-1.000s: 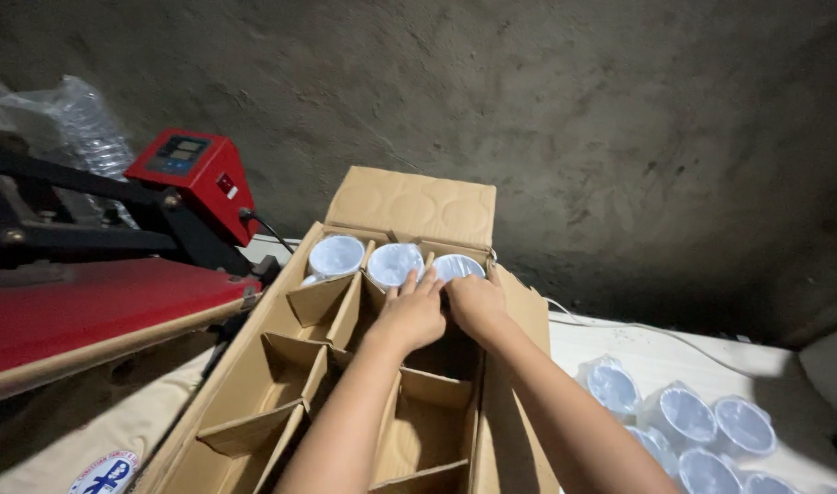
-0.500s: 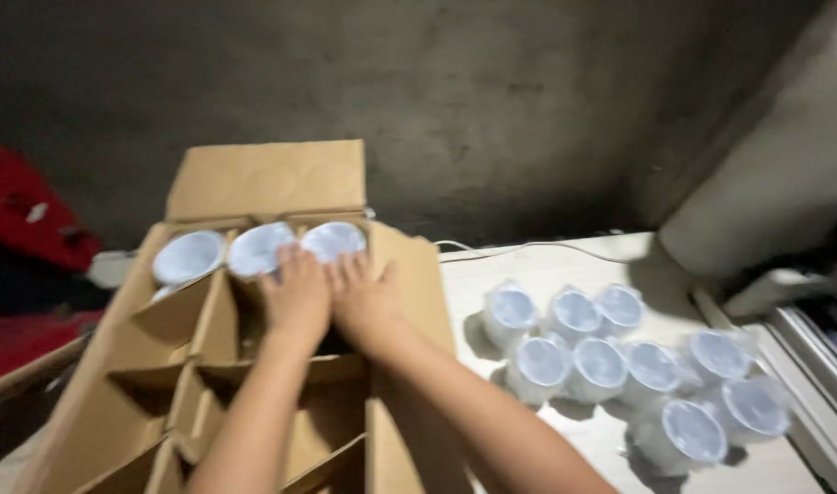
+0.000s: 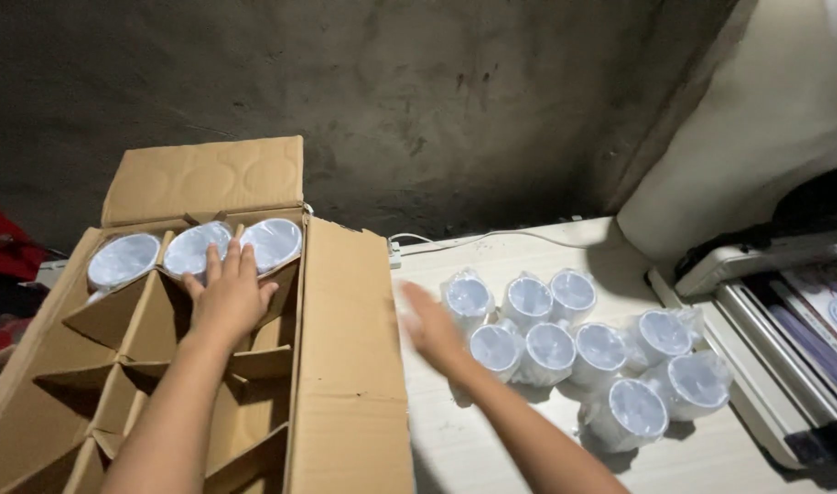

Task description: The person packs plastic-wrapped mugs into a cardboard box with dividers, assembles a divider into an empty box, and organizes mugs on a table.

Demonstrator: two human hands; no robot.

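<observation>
Head view: the left hand (image 3: 228, 297) is laid flat, fingers spread, on the cardboard dividers (image 3: 125, 320) of an open carton (image 3: 350, 366), its fingertips touching the wrapped white cups (image 3: 194, 249) seated in the far row. The right hand (image 3: 434, 331) is seen open and empty, though blurred, over the pale table (image 3: 455, 448), just beside a cluster of plastic-wrapped cups (image 3: 574, 352).
</observation>
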